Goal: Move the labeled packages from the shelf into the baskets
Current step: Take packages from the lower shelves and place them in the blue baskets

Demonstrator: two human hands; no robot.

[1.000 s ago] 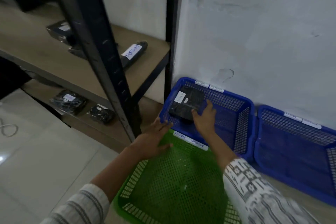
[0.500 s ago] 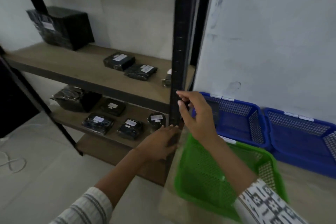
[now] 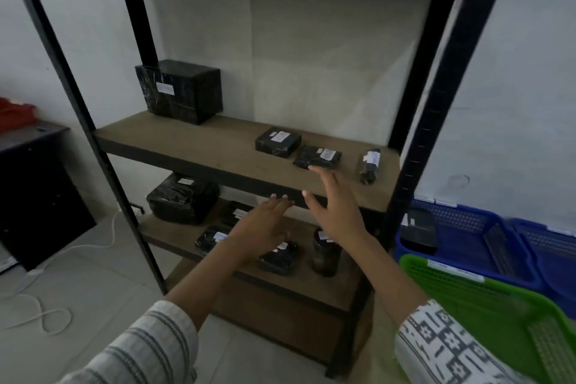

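My right hand (image 3: 332, 203) is open, fingers reaching up to the front edge of the middle shelf (image 3: 224, 153), just below a flat black labeled package (image 3: 318, 157). Beside that lie a small black box (image 3: 278, 142) and a narrow package (image 3: 370, 164). A large black box (image 3: 180, 90) stands at the shelf's back left. My left hand (image 3: 265, 227) is open, hovering over packages on the lower shelf (image 3: 280, 257). One black package (image 3: 417, 232) lies in the blue basket (image 3: 467, 240). The green basket (image 3: 486, 299) sits in front, lower right.
The black metal rack's uprights (image 3: 417, 146) frame the shelves. A bulky black bag (image 3: 182, 199) and a dark jar (image 3: 325, 252) sit on the lower shelf. A second blue basket (image 3: 554, 246) is at far right. A black cabinet (image 3: 34, 193) and white cable (image 3: 46, 318) are at left.
My view swung from the baskets up to the shelf. My right hand let go of the package in the blue basket and rose to the middle shelf; my left hand moved over the lower shelf.
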